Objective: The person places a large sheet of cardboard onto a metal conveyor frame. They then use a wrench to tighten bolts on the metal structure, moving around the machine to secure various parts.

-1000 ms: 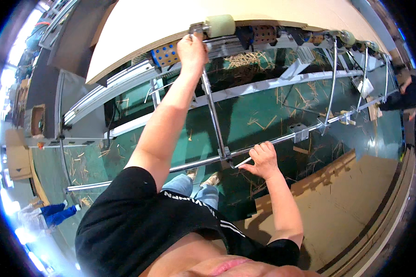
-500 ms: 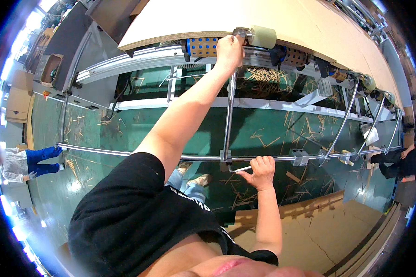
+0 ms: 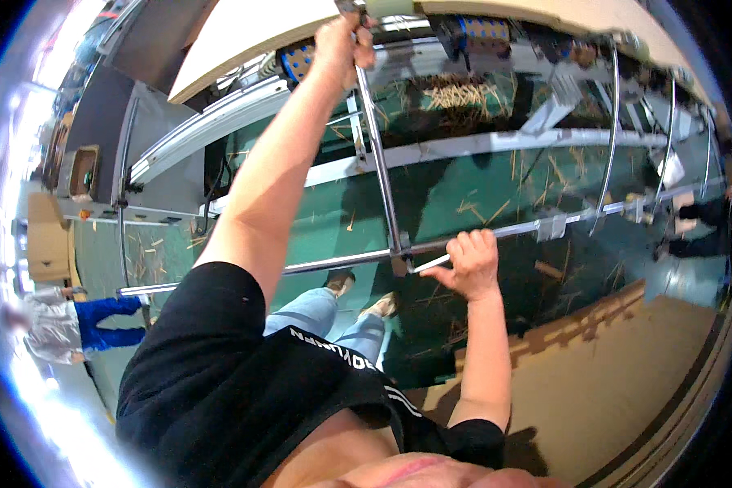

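My left hand (image 3: 342, 50) is closed around the top end of a slim chrome rod (image 3: 377, 150), just below a metal bracket (image 3: 351, 6) at the board's edge. The rod runs down to a small clamp block (image 3: 400, 246) on a long horizontal metal bar (image 3: 337, 262). Beside that block, my right hand (image 3: 473, 262) grips a hex key (image 3: 431, 263); its short end meets the block's underside, though the exact seat is too small to see. The right fingers rest along the bar.
A large pale board (image 3: 244, 37) lies over rollers (image 3: 297, 61) and a white frame (image 3: 431, 152). More curved rods (image 3: 612, 122) stand to the right. Wood sticks (image 3: 464, 96) litter the green floor. Brown sheets (image 3: 602, 358) lie at lower right. A person (image 3: 98, 321) stands left; another (image 3: 695, 232) is far right.
The whole view has shifted and tilted, so my left hand and the board sit higher in it. Both hands keep their grips, and the hex key's handle now slants up toward my right hand.
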The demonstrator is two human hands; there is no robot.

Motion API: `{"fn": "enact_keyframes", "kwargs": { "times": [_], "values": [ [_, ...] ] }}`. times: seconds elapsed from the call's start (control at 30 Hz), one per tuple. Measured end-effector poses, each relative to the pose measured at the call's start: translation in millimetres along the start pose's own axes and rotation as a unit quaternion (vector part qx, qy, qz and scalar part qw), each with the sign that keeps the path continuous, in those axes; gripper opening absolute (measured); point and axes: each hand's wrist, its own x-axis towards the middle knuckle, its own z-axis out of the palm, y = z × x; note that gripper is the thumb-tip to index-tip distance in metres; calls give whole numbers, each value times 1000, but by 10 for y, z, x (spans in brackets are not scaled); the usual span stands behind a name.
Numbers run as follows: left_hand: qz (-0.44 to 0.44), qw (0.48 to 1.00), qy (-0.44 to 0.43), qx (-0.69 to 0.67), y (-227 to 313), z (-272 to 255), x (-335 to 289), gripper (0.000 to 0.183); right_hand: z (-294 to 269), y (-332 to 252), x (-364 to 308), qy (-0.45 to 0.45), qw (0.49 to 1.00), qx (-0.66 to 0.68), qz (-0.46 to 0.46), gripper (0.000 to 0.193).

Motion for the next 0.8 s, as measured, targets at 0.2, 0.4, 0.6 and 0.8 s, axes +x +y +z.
{"fn": "enact_keyframes", "kwargs": {
  "times": [0.2,0.4,0.6,0.8],
  "values": [
    [-26,999,-27,-22,-54,-70,34,26,234,-234,-433,79,990,-54,100,61],
    [78,995,-54,-23,-162,-35,486,25,604,-773,-715,177,916,-117,340,60],
    [104,988,-77,-83,-193,-27,610,23,895,-1463,-563,211,776,-105,585,55],
    [68,997,-31,6,-70,62,91,32,791,-1523,-546,168,755,-86,627,51]
  ]
}}
